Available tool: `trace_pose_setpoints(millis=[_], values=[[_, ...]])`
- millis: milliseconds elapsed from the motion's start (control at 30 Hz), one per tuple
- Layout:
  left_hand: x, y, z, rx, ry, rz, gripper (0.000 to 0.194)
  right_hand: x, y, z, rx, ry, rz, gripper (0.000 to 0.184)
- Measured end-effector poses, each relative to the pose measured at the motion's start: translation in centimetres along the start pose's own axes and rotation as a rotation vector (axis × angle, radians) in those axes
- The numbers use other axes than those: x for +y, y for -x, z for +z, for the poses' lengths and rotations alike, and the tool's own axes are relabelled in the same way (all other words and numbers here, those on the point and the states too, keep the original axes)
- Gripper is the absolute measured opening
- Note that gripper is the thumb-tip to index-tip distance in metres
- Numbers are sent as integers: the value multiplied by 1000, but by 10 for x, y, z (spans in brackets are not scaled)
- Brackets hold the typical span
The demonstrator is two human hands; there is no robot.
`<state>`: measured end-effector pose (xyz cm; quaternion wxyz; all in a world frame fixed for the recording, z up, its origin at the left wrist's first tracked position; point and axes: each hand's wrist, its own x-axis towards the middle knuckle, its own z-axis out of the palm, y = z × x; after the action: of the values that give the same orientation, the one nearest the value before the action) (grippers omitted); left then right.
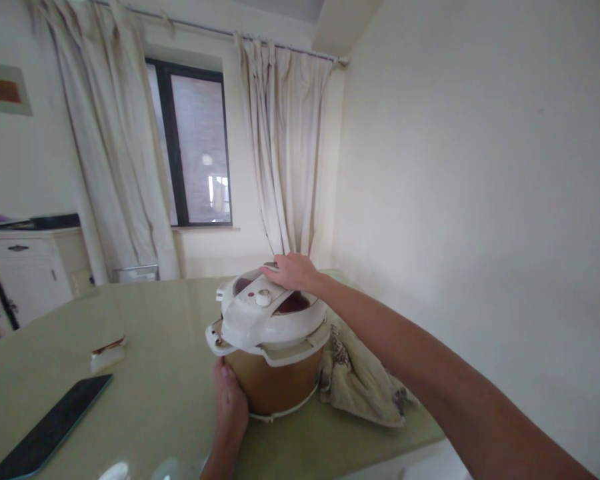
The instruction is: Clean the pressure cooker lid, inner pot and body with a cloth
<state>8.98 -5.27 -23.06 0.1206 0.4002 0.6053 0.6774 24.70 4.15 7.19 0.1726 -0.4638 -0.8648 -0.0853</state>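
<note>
Nearest to you, your left hand is cupping the side of the cooker, half open; the ends of its fingers are hiding, so I cannot tell how firm this hold is. A dark slab is lying well to the left on the desk. The cooker is standing upright on the desk, with a cloth lying just beside it on the right and a small pale object lying apart on the left. The white lid is covering the cooker, so its contents are staying hidden. Farther, your right hand is curling over the back of the lid and is seemingly gripping it. In my judgement, you are steadying the body while taking hold of the lid; any turning or lifting would be calling for a firm left hand below. Beyond, a cabinet is standing near the window; what it is containing, I cannot tell.
</note>
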Motion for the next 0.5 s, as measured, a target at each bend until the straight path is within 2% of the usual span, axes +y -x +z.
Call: trace_pose_setpoints(millis=[100,300,400,500], values=[[5,-2,1,5,35,8,67,4,-1,2,-11,10,-23,73],[13,-1,-1,-12,28,40,70,-9,-9,5,3,-12,85,74],[9,-4,-3,-14,19,-19,73,-4,-9,5,-23,-8,13,75],[5,-4,-3,-26,4,-2,73,6,-6,4,-32,16,-68,75]])
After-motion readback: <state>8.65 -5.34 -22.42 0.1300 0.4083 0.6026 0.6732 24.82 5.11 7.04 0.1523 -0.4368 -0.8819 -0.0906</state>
